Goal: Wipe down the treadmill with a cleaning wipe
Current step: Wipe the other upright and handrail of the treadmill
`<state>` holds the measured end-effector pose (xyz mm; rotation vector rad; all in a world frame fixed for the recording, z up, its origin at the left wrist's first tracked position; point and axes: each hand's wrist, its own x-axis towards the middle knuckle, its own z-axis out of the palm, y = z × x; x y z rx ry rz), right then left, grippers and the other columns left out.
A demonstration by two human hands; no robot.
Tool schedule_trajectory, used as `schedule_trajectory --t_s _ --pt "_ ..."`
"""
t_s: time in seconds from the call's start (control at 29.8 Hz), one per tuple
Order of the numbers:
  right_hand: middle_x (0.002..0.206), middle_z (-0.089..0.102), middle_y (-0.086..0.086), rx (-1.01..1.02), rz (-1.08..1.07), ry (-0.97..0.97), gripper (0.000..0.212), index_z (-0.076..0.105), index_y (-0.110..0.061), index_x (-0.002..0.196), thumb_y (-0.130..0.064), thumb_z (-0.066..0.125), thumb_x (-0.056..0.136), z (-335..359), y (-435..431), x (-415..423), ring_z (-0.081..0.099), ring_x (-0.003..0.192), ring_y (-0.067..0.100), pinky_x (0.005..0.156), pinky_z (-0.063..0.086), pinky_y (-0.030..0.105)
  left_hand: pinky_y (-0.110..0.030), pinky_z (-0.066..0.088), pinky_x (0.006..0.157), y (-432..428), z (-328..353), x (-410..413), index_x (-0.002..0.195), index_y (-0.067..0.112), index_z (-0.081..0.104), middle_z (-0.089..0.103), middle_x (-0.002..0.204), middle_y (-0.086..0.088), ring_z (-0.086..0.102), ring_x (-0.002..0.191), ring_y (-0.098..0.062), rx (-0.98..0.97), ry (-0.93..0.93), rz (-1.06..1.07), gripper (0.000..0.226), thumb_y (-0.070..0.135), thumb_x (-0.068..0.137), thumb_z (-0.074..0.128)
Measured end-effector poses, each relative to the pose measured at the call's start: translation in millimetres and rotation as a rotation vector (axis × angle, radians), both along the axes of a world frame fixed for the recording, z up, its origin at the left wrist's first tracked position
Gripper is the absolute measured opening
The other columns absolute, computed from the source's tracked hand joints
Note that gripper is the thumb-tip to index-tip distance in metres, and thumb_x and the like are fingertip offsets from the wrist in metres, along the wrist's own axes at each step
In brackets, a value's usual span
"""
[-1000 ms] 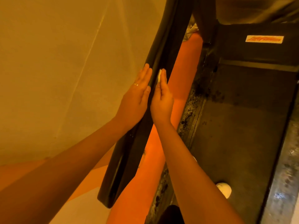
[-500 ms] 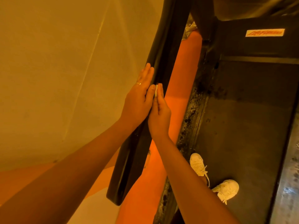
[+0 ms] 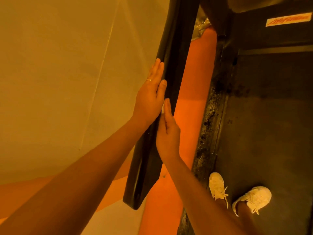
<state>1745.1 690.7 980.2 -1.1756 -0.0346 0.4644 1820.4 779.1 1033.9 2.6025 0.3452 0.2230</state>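
- head view: both of a person's hands sandwich the black treadmill handrail (image 3: pixel 171 48), a long flattened bar with rounded edges and a smooth, faintly glossy skin that runs down to a blunt, rounded end.
- the left hand (image 3: pixel 149 99) lies flat on the rail's outer face, fingers straight and together, thumb laid along the edge; a thin gold-coloured ring (image 3: pixel 149 80) sits on one finger.
- the right hand (image 3: pixel 167 133) is held edge-on against the inner face, fingers straight and pointing up the rail, not curled round anything.
- the wipe (image 3: pixel 163 108) shows only as a small white sliver at the right fingertips, pressed to the rail just beside the heel of the left hand.
- to the right, the treadmill belt (image 3: pixel 264 133) is a dull, dark, matt surface; its side strip (image 3: pixel 208 124) is mottled with black specks and grime.
- a pale rectangular label (image 3: pixel 288 19) on the dark front cover carries slanted red lettering, too blurred to read.
- two white lace-up sneakers (image 3: pixel 254 197) stand at the belt's near end, one close to the side strip.
- the floor (image 3: pixel 191 116) below the rail is flat orange; the wall (image 3: pixel 59 65) on the left is plain beige with faint seams.
- something pale and crumpled (image 3: pixel 201 24) lies on the floor by the front upright.
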Motion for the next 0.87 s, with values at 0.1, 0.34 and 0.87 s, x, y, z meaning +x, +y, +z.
schedule_trajectory --t_s 0.1,0.34,0.87 --pt "0.157 0.023 -0.024 -0.039 0.012 -0.04 0.051 0.023 -0.034 0.15 -0.01 0.032 0.105 -1.0 -3.2 -18.5 0.02 0.152 0.008 0.117 0.024 0.012 -0.032 0.028 0.121 2.4 -2.2 -2.0 0.155 0.004 0.029 0.022 0.164 -0.009 0.021 0.152 -0.02 -0.015 0.025 0.015 0.049 0.016 0.108 0.038" --pt "0.159 0.021 -0.011 -0.02 0.02 0.024 0.05 0.021 -0.031 0.147 -0.002 0.034 0.108 -0.6 3.1 18.5 0.016 0.153 0.01 0.116 0.017 0.008 -0.016 0.023 0.119 4.8 -2.4 -1.7 0.155 0.005 0.03 0.023 0.164 -0.009 0.021 0.152 -0.019 0.007 0.039 -0.005 0.049 0.018 0.108 0.038" --pt "0.164 -0.012 -0.026 -0.111 0.209 -0.023 0.074 -0.004 -0.034 0.158 -0.042 0.042 0.101 2.3 -10.0 -56.2 -0.011 0.15 -0.005 0.127 0.011 0.044 -0.002 0.018 0.109 5.3 -2.1 -1.1 0.155 0.009 0.031 0.024 0.165 -0.007 0.023 0.151 -0.016 -0.008 0.003 -0.019 0.049 0.02 0.108 0.038"
